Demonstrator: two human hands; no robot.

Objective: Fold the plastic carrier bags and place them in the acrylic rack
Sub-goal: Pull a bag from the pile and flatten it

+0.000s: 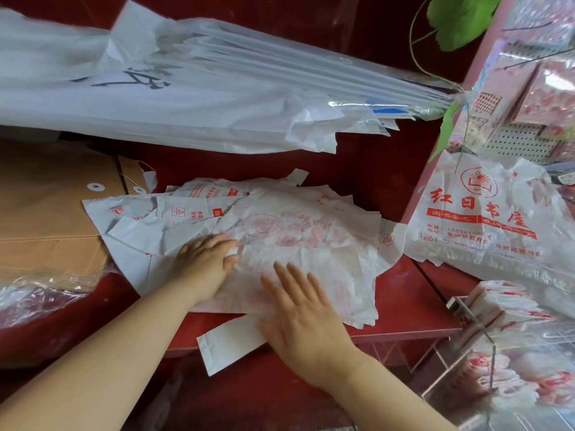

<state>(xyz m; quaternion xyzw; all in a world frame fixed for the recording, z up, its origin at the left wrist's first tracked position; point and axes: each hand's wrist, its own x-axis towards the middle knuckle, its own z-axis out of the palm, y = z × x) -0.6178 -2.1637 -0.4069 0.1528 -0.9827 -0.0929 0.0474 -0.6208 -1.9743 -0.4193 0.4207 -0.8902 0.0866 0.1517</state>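
Note:
A pile of white plastic carrier bags with red print lies spread on the red counter (401, 306). The top bag (311, 241) lies flat and crumpled, print side down. My left hand (207, 259) rests on its left part, fingers together, the thumb pressed against the plastic. My right hand (306, 318) lies flat on the bag's near edge with straight, spread fingers. A bag handle (227, 343) sticks out toward me under that hand. The clear acrylic rack (485, 343) stands at the lower right with folded bags (504, 301) inside.
More printed bags (482, 219) hang at the right beside a pink display. A large bundle of white and clear bags (193, 98) hangs across the top. Brown paper envelopes (49, 219) lie at the left, with crinkled clear plastic (34, 293) below them.

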